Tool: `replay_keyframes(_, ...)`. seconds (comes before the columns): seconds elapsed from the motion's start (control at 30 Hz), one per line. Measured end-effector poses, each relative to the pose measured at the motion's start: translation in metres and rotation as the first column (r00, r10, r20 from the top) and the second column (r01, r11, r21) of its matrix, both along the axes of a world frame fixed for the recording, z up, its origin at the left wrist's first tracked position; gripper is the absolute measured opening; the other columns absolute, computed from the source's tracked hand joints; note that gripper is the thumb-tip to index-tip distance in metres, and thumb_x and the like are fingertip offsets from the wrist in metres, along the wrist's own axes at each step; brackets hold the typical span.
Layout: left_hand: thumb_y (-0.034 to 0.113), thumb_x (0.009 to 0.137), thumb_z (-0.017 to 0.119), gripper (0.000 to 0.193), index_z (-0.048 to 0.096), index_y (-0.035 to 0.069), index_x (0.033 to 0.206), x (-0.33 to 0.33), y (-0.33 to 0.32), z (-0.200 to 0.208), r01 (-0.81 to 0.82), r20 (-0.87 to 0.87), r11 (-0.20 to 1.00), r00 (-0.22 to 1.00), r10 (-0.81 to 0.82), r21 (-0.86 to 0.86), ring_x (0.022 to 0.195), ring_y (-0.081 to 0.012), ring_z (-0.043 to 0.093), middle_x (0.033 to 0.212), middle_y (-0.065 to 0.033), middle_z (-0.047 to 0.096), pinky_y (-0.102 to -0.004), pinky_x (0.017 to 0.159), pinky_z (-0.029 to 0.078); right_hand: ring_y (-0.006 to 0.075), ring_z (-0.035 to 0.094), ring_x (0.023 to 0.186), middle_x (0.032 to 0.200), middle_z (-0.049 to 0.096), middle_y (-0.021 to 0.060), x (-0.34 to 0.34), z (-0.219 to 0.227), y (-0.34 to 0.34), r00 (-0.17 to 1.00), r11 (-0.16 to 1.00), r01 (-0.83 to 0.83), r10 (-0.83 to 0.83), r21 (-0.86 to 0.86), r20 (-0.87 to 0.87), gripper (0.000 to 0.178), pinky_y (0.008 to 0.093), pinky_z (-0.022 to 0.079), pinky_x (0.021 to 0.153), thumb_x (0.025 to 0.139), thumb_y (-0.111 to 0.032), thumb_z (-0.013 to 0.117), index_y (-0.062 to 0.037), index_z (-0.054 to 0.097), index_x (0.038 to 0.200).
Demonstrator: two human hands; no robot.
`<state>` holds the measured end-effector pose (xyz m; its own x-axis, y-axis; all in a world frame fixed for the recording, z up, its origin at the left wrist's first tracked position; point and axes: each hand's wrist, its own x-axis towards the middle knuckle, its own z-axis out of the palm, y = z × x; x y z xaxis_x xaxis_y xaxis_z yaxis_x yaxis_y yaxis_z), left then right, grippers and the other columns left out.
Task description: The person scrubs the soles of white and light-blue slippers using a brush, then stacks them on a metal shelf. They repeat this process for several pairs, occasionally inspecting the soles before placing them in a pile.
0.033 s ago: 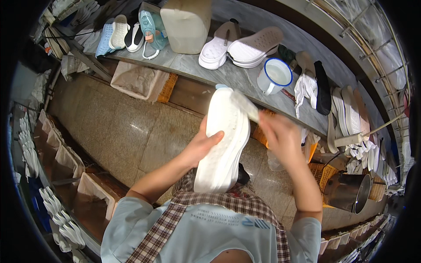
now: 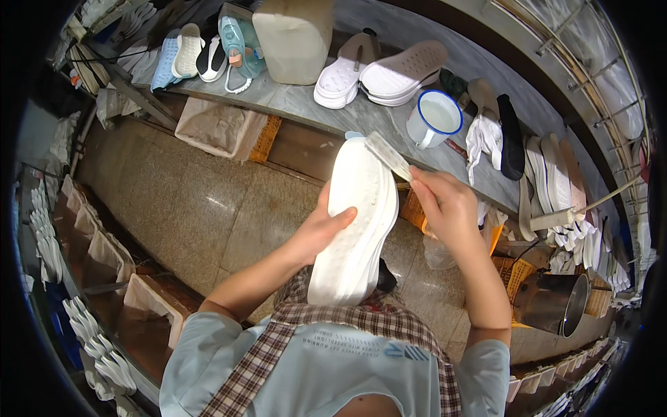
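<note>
A stack of white shoe soles (image 2: 358, 208) stands lengthwise in front of my body, its lower end at my apron. My left hand (image 2: 323, 233) is closed around the stack's left edge, the thumb lying across the top sole. Between the fingertips of my right hand (image 2: 445, 205) is a flat, pale brush (image 2: 389, 155). The brush's head lies at the upper right edge of the top sole. Under the stack's far end, a small light-blue piece (image 2: 353, 134) pokes out.
Across the front runs a grey marble bench (image 2: 292, 101). On it are a blue-rimmed white mug (image 2: 419, 128) with liquid, a cloudy plastic jug (image 2: 292, 42), more white soles (image 2: 403, 73) and a white cloth (image 2: 484, 142). A metal bucket (image 2: 545, 302) lies tilted at right; lined bins (image 2: 149, 306) stand left.
My right hand and the brush were blurred by motion and now look sharp. The brush has shifted slightly away from me along the sole's edge. My left hand keeps its hold.
</note>
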<state>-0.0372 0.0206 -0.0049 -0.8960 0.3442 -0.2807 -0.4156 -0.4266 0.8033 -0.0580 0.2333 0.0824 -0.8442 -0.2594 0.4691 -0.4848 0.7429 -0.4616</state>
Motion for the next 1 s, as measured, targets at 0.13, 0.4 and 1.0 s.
replay_keyframes(0.13,0.015,0.091,0.057,0.076,0.004,0.005,0.144,-0.002,0.001,0.001,-0.033,-0.015,0.999,0.999,0.034,0.01,0.125,-0.0257,0.04,0.138,-0.0172,0.033,-0.0383,0.103,0.036,0.0216,0.054,0.049,0.062,0.054,0.0079,0.018,-0.004,0.01,0.988,0.987,-0.152,0.151,0.055,0.014,0.019,0.0321,0.042,0.044,0.083,-0.016,0.065,-0.0085,0.069,0.1)
replay_keyframes(0.4,0.023,0.093,0.054,0.072,0.006,0.007,0.144,-0.002,0.0,-0.014,0.01,0.047,0.994,0.999,-0.015,0.105,0.122,-0.0249,0.042,0.137,-0.0161,0.034,-0.0385,0.1,0.04,0.0198,0.053,0.048,0.066,0.057,0.0078,-0.01,-0.015,0.011,0.989,0.996,0.027,-0.039,-0.086,-0.142,0.019,0.0302,0.041,0.042,0.081,-0.014,0.067,-0.0094,0.07,0.1)
replay_keyframes(1.0,0.019,0.093,0.054,0.068,0.008,0.007,0.142,-0.002,0.001,-0.024,-0.058,0.09,0.997,0.995,0.053,0.055,0.119,-0.0244,0.043,0.132,-0.0158,0.038,-0.0394,0.098,0.041,0.0144,0.042,0.038,0.059,0.043,0.002,0.066,-0.021,0.019,0.998,0.964,-0.052,0.06,0.26,-0.025,0.022,0.0303,0.033,0.033,0.076,-0.013,0.07,-0.009,0.069,0.098)
